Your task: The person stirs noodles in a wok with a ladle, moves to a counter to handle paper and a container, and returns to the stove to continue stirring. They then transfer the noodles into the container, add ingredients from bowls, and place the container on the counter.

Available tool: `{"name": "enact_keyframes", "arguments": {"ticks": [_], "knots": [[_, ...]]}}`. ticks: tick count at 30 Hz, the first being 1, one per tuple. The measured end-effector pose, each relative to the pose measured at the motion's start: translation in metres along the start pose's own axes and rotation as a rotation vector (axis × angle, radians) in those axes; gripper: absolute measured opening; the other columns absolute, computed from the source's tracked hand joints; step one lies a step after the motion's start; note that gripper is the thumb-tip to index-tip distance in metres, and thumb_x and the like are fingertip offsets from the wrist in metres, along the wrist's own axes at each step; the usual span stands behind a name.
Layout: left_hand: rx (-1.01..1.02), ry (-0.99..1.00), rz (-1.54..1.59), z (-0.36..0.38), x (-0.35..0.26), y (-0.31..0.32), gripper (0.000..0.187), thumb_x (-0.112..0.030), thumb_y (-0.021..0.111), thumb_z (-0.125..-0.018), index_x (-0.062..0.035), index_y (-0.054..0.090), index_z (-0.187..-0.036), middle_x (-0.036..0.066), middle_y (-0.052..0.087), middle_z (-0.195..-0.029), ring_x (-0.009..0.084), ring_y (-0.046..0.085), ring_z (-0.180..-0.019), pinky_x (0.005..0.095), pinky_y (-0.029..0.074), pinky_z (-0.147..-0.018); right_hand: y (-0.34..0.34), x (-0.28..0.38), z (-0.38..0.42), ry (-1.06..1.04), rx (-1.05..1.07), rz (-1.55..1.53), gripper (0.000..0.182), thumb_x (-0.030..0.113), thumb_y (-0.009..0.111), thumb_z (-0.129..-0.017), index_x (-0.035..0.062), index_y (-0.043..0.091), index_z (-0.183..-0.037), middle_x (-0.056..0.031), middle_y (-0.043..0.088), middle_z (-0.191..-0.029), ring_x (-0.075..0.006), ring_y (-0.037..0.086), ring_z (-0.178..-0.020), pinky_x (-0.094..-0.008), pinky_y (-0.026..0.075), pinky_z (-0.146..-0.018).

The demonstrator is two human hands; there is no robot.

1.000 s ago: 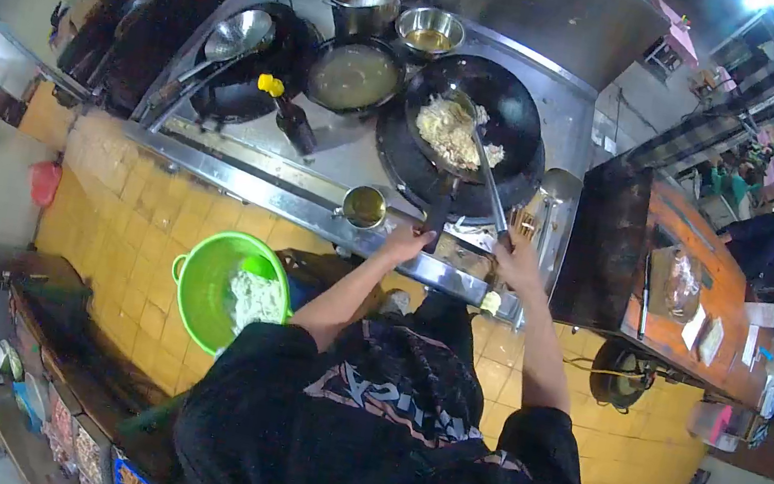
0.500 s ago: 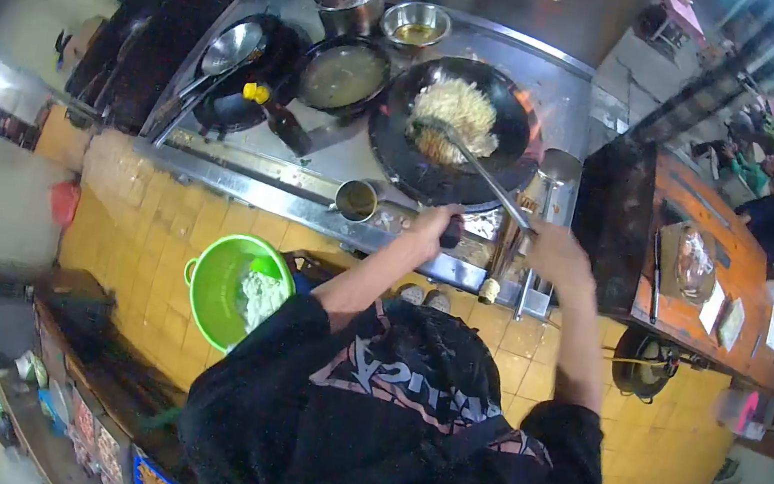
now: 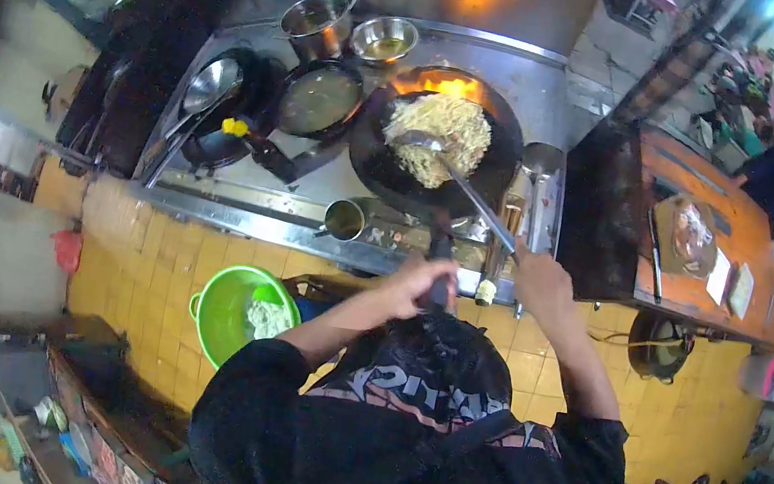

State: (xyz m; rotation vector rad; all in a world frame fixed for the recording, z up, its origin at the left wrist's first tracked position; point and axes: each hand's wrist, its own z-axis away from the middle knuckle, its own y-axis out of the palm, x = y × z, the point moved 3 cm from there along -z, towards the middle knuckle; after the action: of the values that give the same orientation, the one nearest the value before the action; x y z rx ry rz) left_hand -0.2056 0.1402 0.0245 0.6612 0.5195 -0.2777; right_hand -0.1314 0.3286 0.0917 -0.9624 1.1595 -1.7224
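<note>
A big black wok [image 3: 369, 160] sits on the steel stove with pale food [image 3: 461, 127], perhaps noodles or rice, heaped inside. Orange flames rise at its far rim. My left hand [image 3: 420, 286] is closed round the wok's dark handle [image 3: 443, 241], close to my body. My right hand [image 3: 542, 285] grips the long metal handle of a ladle [image 3: 484, 207], whose bowl rests on the left part of the food. A second ladle [image 3: 542, 160] lies to the right of the wok.
Left of the wok are a pan of liquid [image 3: 320, 102], a pot [image 3: 317, 25], a steel bowl [image 3: 384, 40], a yellow-capped bottle [image 3: 269, 158] and a metal cup [image 3: 344, 220]. A green basin [image 3: 215, 316] stands lower left. A wooden counter [image 3: 750, 249] is at right.
Flames have grown behind the food. My left hand and the wok handle have come nearer my body. The ladle bowl now shows on top of the food, and the camera view has shifted.
</note>
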Motion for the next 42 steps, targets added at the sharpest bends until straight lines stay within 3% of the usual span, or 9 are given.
{"name": "enact_keyframes", "arguments": {"ticks": [6, 11, 15, 23, 28, 31, 34, 39, 42], "knots": [[-0.028, 0.342, -0.176, -0.036, -0.010, -0.047, 0.015, -0.019, 0.058, -0.087, -0.0058, 0.054, -0.081, 0.003, 0.053, -0.059, 0.0141, 0.052, -0.051, 0.0281, 0.047, -0.051, 0.045, -0.023, -0.017, 0.073, -0.086, -0.036, 0.037, 0.015, 0.048, -0.085, 0.0021, 0.048, -0.120, -0.0235, 0.064, -0.083, -0.0378, 0.065, -0.077, -0.0468, 0.053, -0.068], [0.099, -0.112, 0.033, -0.033, 0.022, -0.048, 0.020, -0.019, 0.055, -0.089, -0.0044, 0.050, -0.076, 0.007, 0.051, -0.063, 0.0180, 0.051, -0.056, 0.0334, 0.045, -0.053, 0.065, -0.033, -0.051, -0.016, 0.019, -0.631, 0.037, 0.030, 0.052, -0.085, -0.0002, 0.056, -0.106, -0.0234, 0.063, -0.088, -0.0375, 0.062, -0.087, -0.0447, 0.048, -0.077], [-0.014, 0.259, -0.063, -0.120, 0.019, -0.109, 0.012, -0.011, 0.057, -0.086, -0.0034, 0.048, -0.085, 0.007, 0.053, -0.067, 0.0150, 0.052, -0.052, 0.0299, 0.045, -0.048, 0.095, 0.000, -0.065, 0.073, 0.121, -0.750, 0.037, 0.026, 0.053, -0.082, -0.0007, 0.057, -0.108, -0.0249, 0.062, -0.102, -0.0389, 0.059, -0.096, -0.0464, 0.046, -0.084], [-0.028, 0.278, -0.158, -0.145, 0.001, -0.105, 0.015, -0.013, 0.059, -0.085, -0.0062, 0.045, -0.082, 0.006, 0.052, -0.064, 0.0157, 0.053, -0.051, 0.0315, 0.046, -0.046, 0.093, -0.028, -0.083, -0.059, -0.089, -0.582, 0.036, 0.027, 0.056, -0.078, 0.0004, 0.057, -0.102, -0.0244, 0.062, -0.097, -0.0398, 0.059, -0.094, -0.0460, 0.046, -0.081], [-0.120, 0.301, -0.327, -0.152, 0.003, -0.123, 0.033, -0.022, 0.061, -0.087, -0.0040, 0.047, -0.111, 0.008, 0.055, -0.079, 0.0159, 0.056, -0.060, 0.0296, 0.049, -0.053, 0.120, -0.042, -0.069, -0.120, -0.119, -0.754, 0.042, 0.021, 0.057, -0.073, 0.0038, 0.053, -0.111, -0.0227, 0.063, -0.086, -0.0409, 0.061, -0.083, -0.0468, 0.047, -0.074], [-0.333, 0.503, -0.453, -0.147, 0.003, -0.110, 0.041, -0.028, 0.061, -0.087, 0.0024, 0.049, -0.111, 0.009, 0.058, -0.081, 0.0161, 0.059, -0.064, 0.0305, 0.050, -0.057, 0.132, -0.055, -0.050, -0.126, -0.213, -0.789, 0.045, 0.019, 0.061, -0.072, 0.0090, 0.053, -0.115, -0.0198, 0.063, -0.088, -0.0367, 0.061, -0.085, -0.0447, 0.047, -0.073], [-0.704, 0.684, -1.235, -0.162, 0.009, -0.137, 0.052, -0.031, 0.060, -0.087, 0.0042, 0.044, -0.121, 0.022, 0.057, -0.103, 0.0321, 0.060, -0.087, 0.0444, 0.047, -0.080, 0.153, -0.067, -0.036, -0.057, -0.186, -0.932, 0.036, 0.022, 0.063, -0.073, 0.0102, 0.059, -0.107, -0.0181, 0.064, -0.087, -0.0336, 0.062, -0.086, -0.0412, 0.047, -0.075], [-0.682, 0.723, -1.447, -0.090, -0.013, -0.059, 0.037, -0.018, 0.063, -0.081, 0.0028, 0.050, -0.109, 0.021, 0.056, -0.102, 0.0369, 0.053, -0.098, 0.0477, 0.039, -0.088, 0.143, -0.097, 0.032, 0.014, -0.467, -0.943, 0.020, 0.027, 0.065, -0.080, 0.0073, 0.067, -0.084, -0.0121, 0.067, -0.080, -0.0265, 0.065, -0.076, -0.0371, 0.049, -0.068], [-0.578, 1.219, -1.195, -0.066, -0.019, 0.010, 0.026, -0.007, 0.061, -0.081, 0.0015, 0.054, -0.105, 0.015, 0.057, -0.100, 0.0295, 0.055, -0.093, 0.0402, 0.042, -0.084, 0.158, -0.145, 0.069, 0.304, -0.305, -1.101, 0.023, 0.028, 0.065, -0.083, 0.0051, 0.067, -0.084, -0.0110, 0.067, -0.075, -0.0203, 0.065, -0.071, -0.0353, 0.049, -0.065]]}}
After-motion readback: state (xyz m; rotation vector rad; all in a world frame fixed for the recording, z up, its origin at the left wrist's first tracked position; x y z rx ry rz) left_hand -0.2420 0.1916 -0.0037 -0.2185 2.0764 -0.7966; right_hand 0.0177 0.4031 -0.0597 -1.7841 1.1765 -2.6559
